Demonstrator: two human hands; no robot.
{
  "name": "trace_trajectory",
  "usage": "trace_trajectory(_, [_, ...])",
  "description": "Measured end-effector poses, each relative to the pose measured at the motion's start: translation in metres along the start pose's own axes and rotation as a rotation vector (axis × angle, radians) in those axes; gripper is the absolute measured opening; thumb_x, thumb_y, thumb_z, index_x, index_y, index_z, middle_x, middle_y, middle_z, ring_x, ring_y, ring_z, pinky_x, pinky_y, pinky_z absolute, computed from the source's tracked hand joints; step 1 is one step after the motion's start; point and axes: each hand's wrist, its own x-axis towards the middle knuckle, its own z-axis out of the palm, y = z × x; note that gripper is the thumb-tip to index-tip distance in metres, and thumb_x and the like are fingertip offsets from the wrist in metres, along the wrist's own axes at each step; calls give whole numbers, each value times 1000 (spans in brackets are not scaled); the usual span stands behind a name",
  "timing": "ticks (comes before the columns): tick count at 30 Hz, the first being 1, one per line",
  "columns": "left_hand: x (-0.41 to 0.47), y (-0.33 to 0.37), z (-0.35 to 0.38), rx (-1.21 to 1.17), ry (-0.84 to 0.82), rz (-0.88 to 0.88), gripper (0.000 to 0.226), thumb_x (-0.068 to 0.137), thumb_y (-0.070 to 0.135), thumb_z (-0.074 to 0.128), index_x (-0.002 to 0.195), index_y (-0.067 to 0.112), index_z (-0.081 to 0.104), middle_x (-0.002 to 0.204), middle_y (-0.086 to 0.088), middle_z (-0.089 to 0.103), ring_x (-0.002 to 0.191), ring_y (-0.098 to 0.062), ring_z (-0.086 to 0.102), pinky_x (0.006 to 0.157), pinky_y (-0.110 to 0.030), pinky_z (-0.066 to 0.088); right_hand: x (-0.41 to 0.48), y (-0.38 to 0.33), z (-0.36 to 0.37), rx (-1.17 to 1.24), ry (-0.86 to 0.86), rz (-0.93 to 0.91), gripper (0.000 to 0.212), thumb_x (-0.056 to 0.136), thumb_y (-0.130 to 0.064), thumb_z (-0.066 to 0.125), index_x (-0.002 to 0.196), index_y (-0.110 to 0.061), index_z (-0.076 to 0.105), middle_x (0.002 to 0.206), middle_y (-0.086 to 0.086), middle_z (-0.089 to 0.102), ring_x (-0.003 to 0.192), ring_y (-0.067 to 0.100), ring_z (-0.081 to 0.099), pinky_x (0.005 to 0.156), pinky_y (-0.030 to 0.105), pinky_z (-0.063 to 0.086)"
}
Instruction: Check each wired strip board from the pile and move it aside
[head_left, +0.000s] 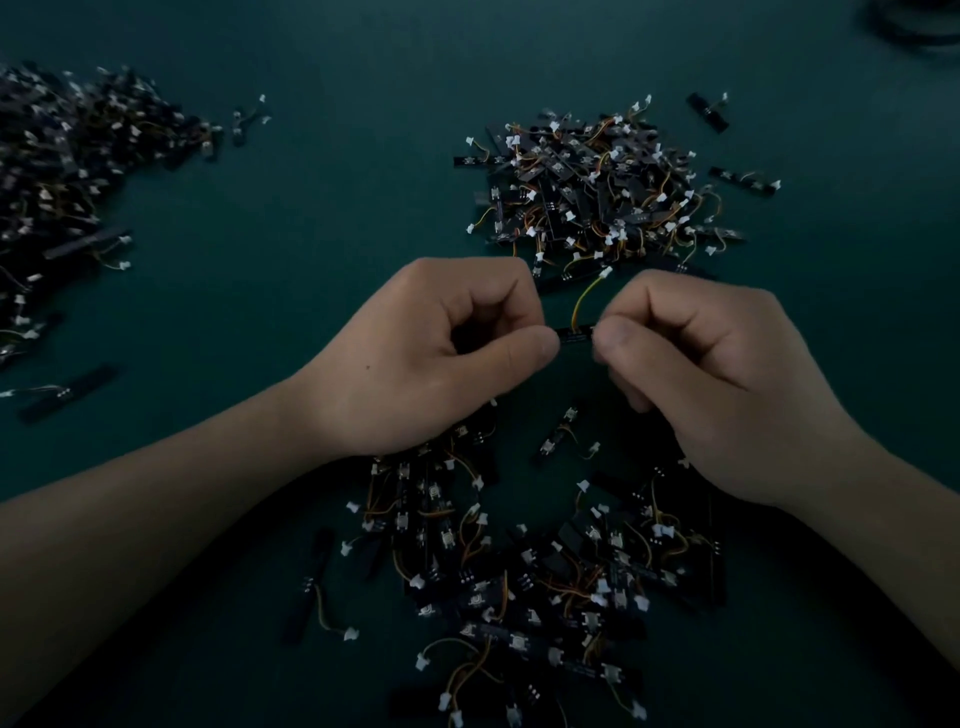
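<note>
A black strip board (575, 335) is held level between both hands above the dark green table (311, 208). Only its short middle shows, with a yellow-orange wire (583, 304) curving up to a white connector (605, 272). The left hand (431, 358) pinches one end between thumb and curled forefinger, and the right hand (727, 384) pinches the other likewise. A dense heap (602, 187) lies just behind, a looser spread (519, 587) under the wrists, and a third heap (67, 171) far left

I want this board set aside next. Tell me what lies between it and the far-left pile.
Nothing visible: the strip board, pinched by left hand and right hand, has only table surface toward the left pile.
</note>
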Motion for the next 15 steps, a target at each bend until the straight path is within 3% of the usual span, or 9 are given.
trace_trajectory(5, [0, 0, 0, -11, -5, -23, 25, 96, 27, 64, 74, 17, 55, 59, 6, 53, 51, -4, 43, 51, -18, 36, 1, 0, 3, -68, 31, -7, 28, 100, -26, 62, 73, -19, 62, 57, 4, 56, 47, 18, 49, 43, 20, 37])
trace_trajectory(10, [0, 1, -1, -25, -29, -12, 25, 96, 21, 63, 74, 16, 53, 60, 12, 49, 53, -3, 41, 52, -15, 34, 0, -1, 3, -90, 13, -19, 29, 99, -32, 60, 73, -19, 62, 56, 3, 57, 47, 22, 51, 41, 26, 38])
trace_trajectory(15, [0, 1, -1, -25, -40, -10, 26, 97, 15, 64, 74, 14, 53, 59, 12, 49, 51, -4, 41, 52, -16, 34, 0, 0, 3, -108, 17, -19, 29, 98, -30, 61, 71, -19, 62, 55, 3, 56, 46, 22, 51, 41, 23, 36])
